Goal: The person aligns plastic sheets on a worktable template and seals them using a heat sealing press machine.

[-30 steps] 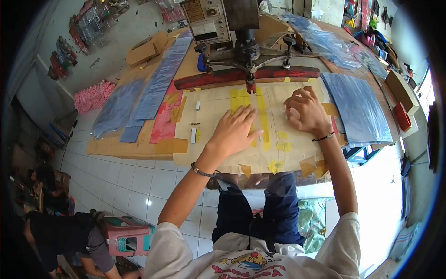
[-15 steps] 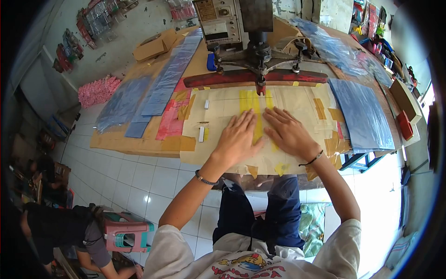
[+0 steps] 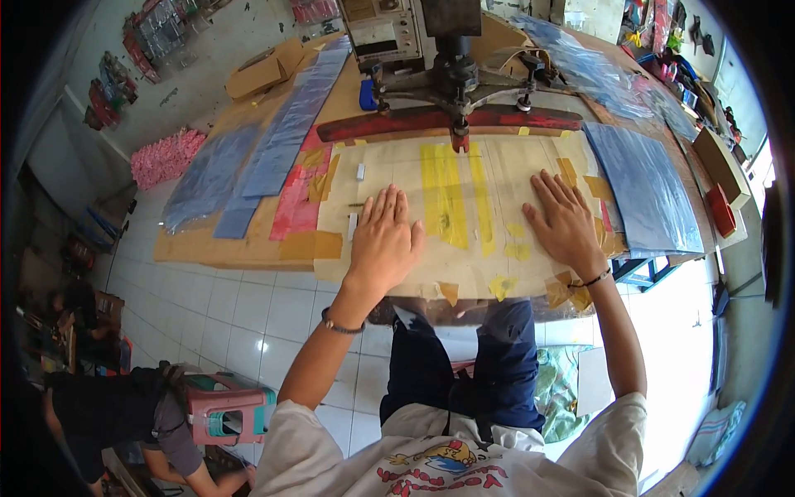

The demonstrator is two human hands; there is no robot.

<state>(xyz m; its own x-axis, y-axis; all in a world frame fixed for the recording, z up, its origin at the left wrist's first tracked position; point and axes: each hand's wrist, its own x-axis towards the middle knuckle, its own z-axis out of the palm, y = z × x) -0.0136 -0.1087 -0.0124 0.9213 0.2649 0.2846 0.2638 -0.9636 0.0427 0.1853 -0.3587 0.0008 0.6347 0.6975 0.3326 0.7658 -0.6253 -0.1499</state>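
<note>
My left hand lies flat, fingers extended, on the left half of a tan sheet fixed to the table with brown tape. On the sheet's right side rests my right hand, palm down with its fingers stretched out. Neither hand holds anything. Yellow tape strips run down the sheet between them. Two small white pieces, an upper one and a lower one, sit by the left edge. Just beyond the sheet's far edge is the red-faced bar of a press.
Blue plastic-looking sheets lie to the right, with long blue strips on the left. A control box stands behind the press. An open cardboard box is at the back left. Another person bends beside a pink stool.
My hands have spread from the sheet's middle, the left one toward the left and the right one toward the right. More of the yellow tape now shows. The view has shifted slightly.
</note>
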